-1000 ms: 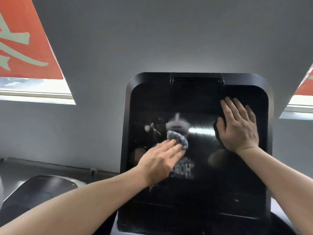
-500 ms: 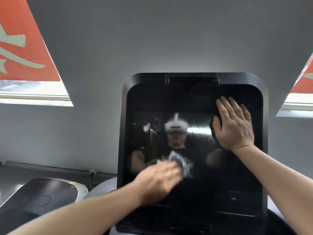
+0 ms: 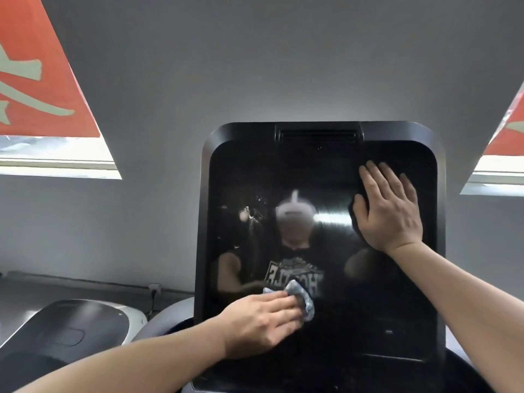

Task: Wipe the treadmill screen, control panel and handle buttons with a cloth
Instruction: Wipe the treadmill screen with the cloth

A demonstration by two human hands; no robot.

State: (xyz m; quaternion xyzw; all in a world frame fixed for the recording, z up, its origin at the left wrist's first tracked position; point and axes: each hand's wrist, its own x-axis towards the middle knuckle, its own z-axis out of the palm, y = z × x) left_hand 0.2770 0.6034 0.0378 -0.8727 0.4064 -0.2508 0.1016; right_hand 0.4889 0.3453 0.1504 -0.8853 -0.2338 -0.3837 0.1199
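At the far left, high up, a red banner [image 3: 37,80] with pale lettering hangs in a window, with bright daylight below it. Lower left sits the glossy dark top of a neighbouring machine [image 3: 76,324] with a white rim, and a wall socket [image 3: 154,287] shows on the grey wall just behind it.

My left hand [image 3: 261,321] comes in from the lower left, forearm bare. Its fingers lie fairly straight and close together, pressing a small crumpled grey cloth [image 3: 302,297] against the lower middle of the treadmill screen [image 3: 326,177]. Most of the cloth is hidden under my fingers; only a bunched edge shows past the fingertips. I cannot tell whether my thumb is hooked around it.

The screen is a large black glossy panel with rounded corners, standing upright in front of me, with a slotted vent [image 3: 317,136] in the top of its frame. It mirrors a person wearing a white headset and a dark printed shirt. Smudges and streaks [image 3: 252,214] mark the glass left of centre.

My right hand [image 3: 388,208] rests flat on the upper right part of the screen, fingers straight and slightly spread, pointing up, holding nothing.

At the far right edge, another red banner [image 3: 507,134] fills a second window.
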